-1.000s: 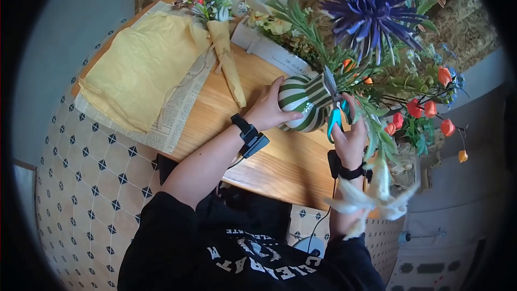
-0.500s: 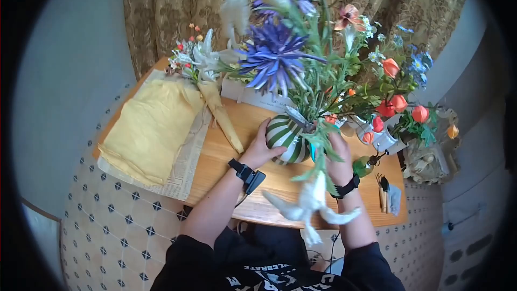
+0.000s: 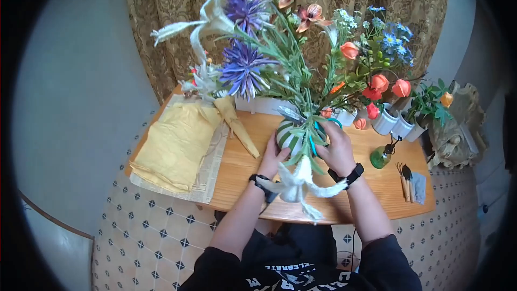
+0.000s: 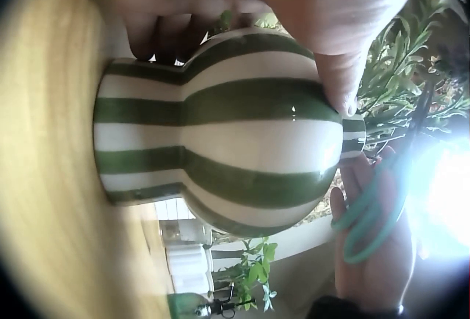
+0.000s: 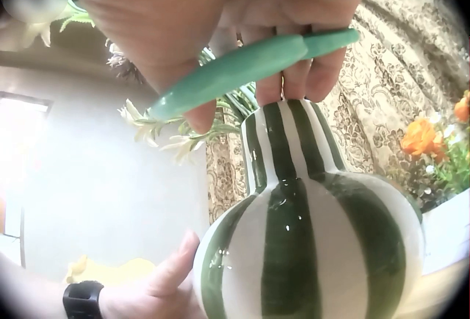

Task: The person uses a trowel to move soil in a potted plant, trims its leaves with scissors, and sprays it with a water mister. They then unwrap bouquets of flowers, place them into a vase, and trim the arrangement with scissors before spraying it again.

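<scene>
A green-and-white striped vase point(image 3: 291, 139) stands on the wooden table, full of tall artificial flowers. My left hand point(image 3: 271, 156) holds its round body from the side, thumb lying on the upper curve in the left wrist view. My right hand point(image 3: 339, 153) grips scissors with teal handles point(image 5: 235, 73), its fingertips right at the vase's striped neck point(image 5: 290, 139). The scissor blades point(image 3: 291, 113) point left across the stems above the neck. A white lily point(image 3: 295, 188) hangs forward between my forearms, while purple blooms point(image 3: 245, 70) lean left.
Yellow wrapping paper point(image 3: 177, 145) lies over newspaper at left, beside a paper-wrapped cone point(image 3: 237, 126). To the right are white pots point(image 3: 385, 121), a green spray bottle point(image 3: 379, 157) and small garden tools point(image 3: 404, 186). Orange lantern-like blooms point(image 3: 379, 83) spread rightward from the vase.
The head view has tilted up and shows more of the curtain and the table's right side. The hanging lily has shifted from over my right forearm to between both arms. Both hands keep their holds.
</scene>
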The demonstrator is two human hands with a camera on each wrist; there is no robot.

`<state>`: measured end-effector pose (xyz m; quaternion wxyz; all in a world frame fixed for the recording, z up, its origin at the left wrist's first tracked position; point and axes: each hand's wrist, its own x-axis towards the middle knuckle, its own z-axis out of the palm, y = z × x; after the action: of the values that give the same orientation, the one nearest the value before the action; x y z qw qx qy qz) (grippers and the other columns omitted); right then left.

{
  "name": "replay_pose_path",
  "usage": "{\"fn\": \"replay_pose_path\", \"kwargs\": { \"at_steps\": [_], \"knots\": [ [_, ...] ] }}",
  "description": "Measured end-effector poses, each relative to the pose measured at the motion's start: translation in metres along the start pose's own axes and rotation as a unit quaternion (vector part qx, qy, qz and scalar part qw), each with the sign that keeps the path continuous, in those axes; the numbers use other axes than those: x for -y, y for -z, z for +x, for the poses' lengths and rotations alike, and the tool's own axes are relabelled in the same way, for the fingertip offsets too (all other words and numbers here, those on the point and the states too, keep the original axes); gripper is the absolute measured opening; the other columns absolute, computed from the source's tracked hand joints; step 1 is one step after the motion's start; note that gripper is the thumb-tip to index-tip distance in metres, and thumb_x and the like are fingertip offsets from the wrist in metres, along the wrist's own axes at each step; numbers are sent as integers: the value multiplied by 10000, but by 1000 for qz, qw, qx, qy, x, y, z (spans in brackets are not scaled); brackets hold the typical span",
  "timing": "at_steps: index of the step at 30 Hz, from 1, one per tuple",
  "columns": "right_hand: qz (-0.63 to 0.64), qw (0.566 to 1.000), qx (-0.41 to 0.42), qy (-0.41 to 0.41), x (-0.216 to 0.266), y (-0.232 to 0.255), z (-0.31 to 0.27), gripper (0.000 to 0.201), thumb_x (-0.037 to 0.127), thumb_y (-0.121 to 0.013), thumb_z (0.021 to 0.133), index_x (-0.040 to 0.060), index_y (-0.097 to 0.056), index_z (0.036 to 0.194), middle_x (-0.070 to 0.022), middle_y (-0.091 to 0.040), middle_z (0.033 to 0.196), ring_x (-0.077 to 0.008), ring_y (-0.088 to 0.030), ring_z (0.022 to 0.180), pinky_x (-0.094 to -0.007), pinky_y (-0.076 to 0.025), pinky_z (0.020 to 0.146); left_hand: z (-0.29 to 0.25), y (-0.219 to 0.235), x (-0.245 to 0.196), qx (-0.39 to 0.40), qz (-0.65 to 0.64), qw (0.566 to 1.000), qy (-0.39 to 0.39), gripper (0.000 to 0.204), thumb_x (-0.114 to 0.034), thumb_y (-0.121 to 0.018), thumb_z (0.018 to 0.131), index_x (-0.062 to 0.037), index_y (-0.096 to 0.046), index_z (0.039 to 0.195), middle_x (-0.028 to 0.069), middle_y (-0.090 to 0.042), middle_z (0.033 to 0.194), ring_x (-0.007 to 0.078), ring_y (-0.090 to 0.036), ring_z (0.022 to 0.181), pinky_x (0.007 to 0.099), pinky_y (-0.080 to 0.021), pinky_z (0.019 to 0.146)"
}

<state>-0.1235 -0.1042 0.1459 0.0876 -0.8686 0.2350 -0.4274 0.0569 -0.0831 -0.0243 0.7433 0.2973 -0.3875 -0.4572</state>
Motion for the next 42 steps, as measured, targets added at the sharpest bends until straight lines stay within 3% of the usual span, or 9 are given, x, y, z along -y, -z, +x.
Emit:
{"fn": "replay_pose_path", "kwargs": {
  "at_steps": [2, 5, 8, 18, 20, 24, 31, 34, 42],
  "knots": [
    [12, 1000, -12, 0, 2, 0, -2, 523, 56, -659, 717, 114, -525, 1220, -144, -596, 925, -338, -598, 840, -410, -486, 731, -8, -7, -24, 58, 126, 989, -49, 656, -101, -662, 858, -24, -301, 1400, 109, -427, 1363, 203, -457, 1231, 348, -380, 1052],
    [14, 1000, -17, 5, -1, -1, -5, 515, 61, -658, 725, 102, -528, 1222, -141, -595, 921, -333, -590, 840, -406, -481, 738, -16, -31, -44, 43, 4, 998, -40, 590, -81, -649, 861, -18, -353, 1368, 88, -471, 1320, 176, -487, 1195, 333, -422, 1012],
    [21, 1000, -13, 6, -3, -1, -4, 513, 65, -664, 725, 94, -533, 1221, -144, -595, 913, -329, -590, 845, -407, -479, 738, -14, -18, -32, 40, 50, 996, -55, 583, -141, -657, 875, -9, -366, 1363, 85, -490, 1313, 188, -512, 1170, 344, -416, 1011],
    [41, 999, -28, -6, -4, -3, -5, 549, 24, -671, 673, 93, -551, 1204, -152, -605, 914, -341, -591, 872, -406, -482, 762, -11, -24, -35, -2, -33, 999, 37, 557, -166, -595, 916, -13, -341, 1387, 89, -498, 1299, 181, -496, 1158, 314, -402, 989],
    [50, 998, -31, -6, -3, -2, -5, 537, 15, -672, 679, 92, -553, 1197, -142, -611, 923, -327, -598, 875, -408, -482, 762, -9, -4, -25, 46, 144, 988, 28, 677, -276, -607, 909, 16, -283, 1427, 120, -436, 1394, 228, -396, 1295, 362, -298, 1083],
    [56, 998, -29, -2, -3, 0, -5, 521, 13, -673, 692, 90, -551, 1192, -127, -616, 916, -314, -605, 868, -410, -484, 762, -10, -20, -38, 39, 51, 997, 29, 683, -279, -616, 904, 26, -288, 1419, 113, -445, 1385, 218, -400, 1292, 347, -265, 1103],
    [53, 998, -29, 4, -5, 1, -5, 506, -2, -665, 694, 90, -561, 1180, -133, -629, 935, -316, -608, 884, -406, -493, 768, -7, -5, -45, 53, 181, 982, 6, 716, -111, -650, 859, 44, -239, 1423, 166, -357, 1440, 246, -366, 1331, 362, -301, 1095],
    [50, 998, -32, 16, -6, 1, -5, 504, 4, -664, 705, 100, -566, 1190, -148, -629, 935, -334, -605, 882, -415, -494, 774, -20, -19, -87, 41, 186, 979, 69, 720, -71, -665, 839, 44, -250, 1416, 184, -357, 1431, 253, -368, 1329, 373, -330, 1081],
    [56, 996, -31, 59, -14, 3, -17, 544, -8, -673, 688, 98, -571, 1211, -154, -626, 1042, -324, -590, 969, -397, -484, 846, 8, -5, -147, 71, 295, 952, 30, 715, -88, -729, 800, 6, -322, 1381, 172, -411, 1396, 252, -423, 1287, 372, -367, 1062]
  ]
}}
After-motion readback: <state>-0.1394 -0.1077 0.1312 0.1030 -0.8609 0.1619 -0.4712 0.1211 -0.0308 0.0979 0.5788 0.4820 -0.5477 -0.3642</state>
